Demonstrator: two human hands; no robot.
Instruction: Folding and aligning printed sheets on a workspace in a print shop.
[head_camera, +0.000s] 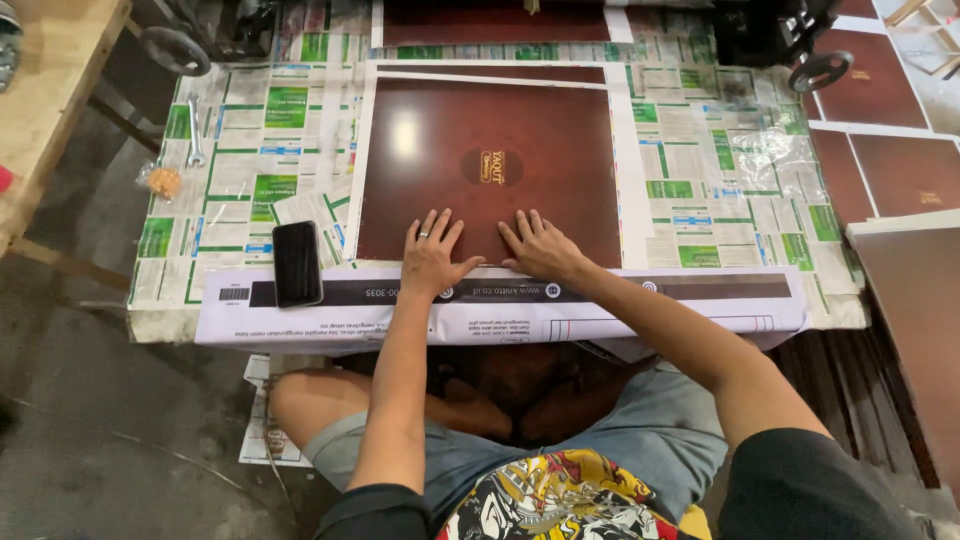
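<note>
Dark-brown glossy sheet (490, 160) lies under the left hand (432, 258) and right hand (540, 247), both spread flat.

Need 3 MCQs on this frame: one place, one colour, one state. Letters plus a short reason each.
1. Where does the black phone lie?
A. on the brown sheet
B. on the white paper strip, to the left of the hands
C. on the floor

2. What colour is the sheet under the hands?
A. dark reddish brown
B. green
C. white

3. How are the left hand and the right hand?
A. clenched in fists
B. holding the wrench
C. flat, fingers spread, on the sheet's near edge

Key: 1 B, it rests on the strip's left part. 2 A, glossy brown with an oval mark. 3 C, both palms press down side by side.
</note>
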